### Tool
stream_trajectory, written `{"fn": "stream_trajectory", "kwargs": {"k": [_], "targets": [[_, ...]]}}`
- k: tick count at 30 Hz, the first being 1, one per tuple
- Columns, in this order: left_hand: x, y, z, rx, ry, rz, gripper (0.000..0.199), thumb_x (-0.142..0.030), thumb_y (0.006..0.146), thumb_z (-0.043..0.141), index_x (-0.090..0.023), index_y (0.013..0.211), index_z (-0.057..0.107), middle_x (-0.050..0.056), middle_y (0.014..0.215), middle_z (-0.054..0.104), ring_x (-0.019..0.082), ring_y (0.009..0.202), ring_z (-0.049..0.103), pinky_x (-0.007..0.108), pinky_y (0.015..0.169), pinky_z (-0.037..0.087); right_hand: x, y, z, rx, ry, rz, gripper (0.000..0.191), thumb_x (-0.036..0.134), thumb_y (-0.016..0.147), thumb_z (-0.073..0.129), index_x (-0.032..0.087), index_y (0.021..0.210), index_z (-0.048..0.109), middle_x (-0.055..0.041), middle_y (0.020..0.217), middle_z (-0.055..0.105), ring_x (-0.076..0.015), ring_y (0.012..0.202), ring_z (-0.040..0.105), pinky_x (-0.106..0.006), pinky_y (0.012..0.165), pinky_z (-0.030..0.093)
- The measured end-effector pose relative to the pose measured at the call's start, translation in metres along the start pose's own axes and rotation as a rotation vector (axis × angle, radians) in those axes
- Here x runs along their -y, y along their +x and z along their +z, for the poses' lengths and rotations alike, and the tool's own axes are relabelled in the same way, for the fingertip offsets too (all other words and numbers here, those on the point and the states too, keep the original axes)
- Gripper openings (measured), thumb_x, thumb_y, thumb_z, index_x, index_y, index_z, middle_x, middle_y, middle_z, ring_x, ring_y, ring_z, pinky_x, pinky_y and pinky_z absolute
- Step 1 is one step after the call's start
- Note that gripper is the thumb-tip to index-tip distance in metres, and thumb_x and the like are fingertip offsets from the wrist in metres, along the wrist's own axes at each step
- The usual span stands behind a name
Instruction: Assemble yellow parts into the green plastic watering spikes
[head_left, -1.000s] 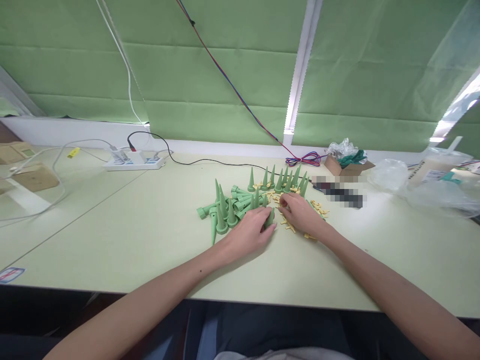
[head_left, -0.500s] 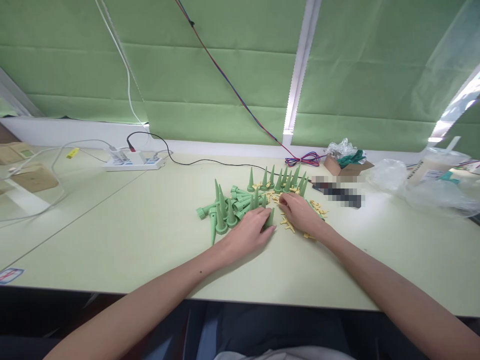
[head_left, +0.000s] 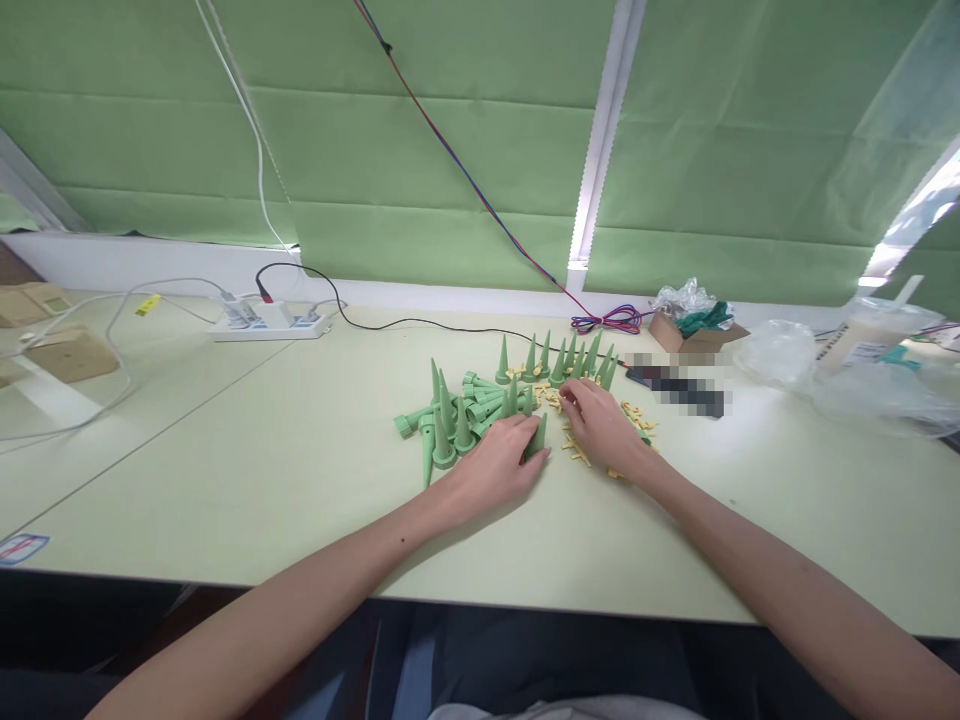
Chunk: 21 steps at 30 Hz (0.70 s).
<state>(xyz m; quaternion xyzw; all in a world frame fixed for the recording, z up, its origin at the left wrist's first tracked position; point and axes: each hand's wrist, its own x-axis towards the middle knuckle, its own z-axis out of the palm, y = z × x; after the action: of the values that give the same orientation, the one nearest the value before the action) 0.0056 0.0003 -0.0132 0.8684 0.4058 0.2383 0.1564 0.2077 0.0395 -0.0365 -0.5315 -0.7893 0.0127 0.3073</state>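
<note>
- Head view, left arm: the left forearm (head_left: pixel 315 585) enters from the lower left and slants up to the middle of the bench (head_left: pixel 247 480); the wrist is low, near the bench surface.
- Left hand (head_left: pixel 504 458): back upward, fingers bent, thumb extended toward the right. The grip is narrow, with a single green spike (head_left: pixel 538 437) upright between thumb and fingers.
- Right arm: the right forearm (head_left: pixel 772 545) enters from the lower right and slants up and inward.
- Right hand (head_left: pixel 598 420): back upward, fingers curled, fingertips drawn close together and pointing left. Whether a part is pinched there cannot be told; the fingers cover the spot.
- The two hands stand near each other, not touching.
- Heaped green spikes (head_left: pixel 444 440), some upright and some lying, sit to the left of and beyond the left hand, the nearest just beside it.
- A back group of spikes (head_left: pixel 504 362) stands upright beyond both hands.
- Small yellow fittings (head_left: pixel 577 452) lie scattered around and partly beneath the right hand; more sit among the back group.
- Farther right, well apart from the hands: an open carton (head_left: pixel 694 340) and a lidded cup (head_left: pixel 862 338) with a straw.
- Far left: a white power strip (head_left: pixel 262 333) with plugs inserted.
</note>
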Motion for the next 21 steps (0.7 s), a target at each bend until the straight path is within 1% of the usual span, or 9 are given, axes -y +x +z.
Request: {"fn": "stream_trajectory", "kwargs": {"k": [5,8,13,17,19,21], "targets": [[0.003,0.002,0.000,0.004,-0.013,0.012,0.029,-0.029,0.092,0.050,-0.021,0.068,0.035,0.001,0.073,0.049,0.017,0.065,0.048,0.030,0.057,0.034,0.009,-0.002,-0.001,-0.093,0.060,0.036,0.016,0.020,0.099,0.038,0.019,0.099,0.054,-0.0098,0.098,0.058,-0.0236,0.086,0.057,-0.035,0.077,0.044],[0.006,0.005,0.000,0.003,-0.040,0.029,0.027,-0.026,0.089,0.050,-0.020,0.067,0.036,0.000,0.069,0.048,0.015,0.061,0.045,0.030,0.056,0.033,0.014,-0.003,0.000,-0.116,0.104,0.027,0.017,0.021,0.099,0.036,0.019,0.101,0.053,-0.0109,0.101,0.058,-0.0247,0.090,0.057,-0.036,0.078,0.045],[0.010,0.008,0.000,-0.013,-0.085,0.050,0.021,-0.021,0.085,0.051,-0.019,0.066,0.041,-0.001,0.066,0.047,0.013,0.059,0.043,0.028,0.055,0.033,0.021,-0.005,0.001,-0.095,0.163,0.039,0.020,0.024,0.100,0.034,0.019,0.098,0.053,-0.0102,0.098,0.059,-0.0248,0.091,0.058,-0.036,0.080,0.044],[0.015,0.009,0.003,-0.014,-0.118,0.062,0.015,-0.020,0.083,0.051,-0.018,0.068,0.045,-0.002,0.065,0.046,0.012,0.057,0.042,0.027,0.053,0.032,0.030,-0.006,-0.002,-0.062,0.238,0.084,0.020,0.022,0.099,0.034,0.020,0.095,0.054,-0.0092,0.097,0.065,-0.0244,0.092,0.060,-0.035,0.081,0.043],[0.019,0.009,0.005,-0.017,-0.137,0.071,0.012,-0.020,0.082,0.051,-0.018,0.070,0.048,-0.003,0.065,0.046,0.012,0.057,0.042,0.027,0.053,0.032,0.034,-0.007,-0.006,-0.048,0.272,0.113,0.020,0.023,0.099,0.034,0.020,0.096,0.054,-0.0084,0.097,0.067,-0.0237,0.089,0.061,-0.034,0.079,0.043],[0.021,0.010,0.006,-0.028,-0.148,0.080,0.011,-0.020,0.081,0.052,-0.018,0.071,0.049,-0.003,0.064,0.045,0.011,0.056,0.041,0.026,0.053,0.032,0.036,-0.008,-0.008,-0.029,0.287,0.144,0.021,0.025,0.099,0.034,0.020,0.096,0.054,-0.0068,0.091,0.067,-0.0224,0.080,0.061,-0.033,0.074,0.042]]}}
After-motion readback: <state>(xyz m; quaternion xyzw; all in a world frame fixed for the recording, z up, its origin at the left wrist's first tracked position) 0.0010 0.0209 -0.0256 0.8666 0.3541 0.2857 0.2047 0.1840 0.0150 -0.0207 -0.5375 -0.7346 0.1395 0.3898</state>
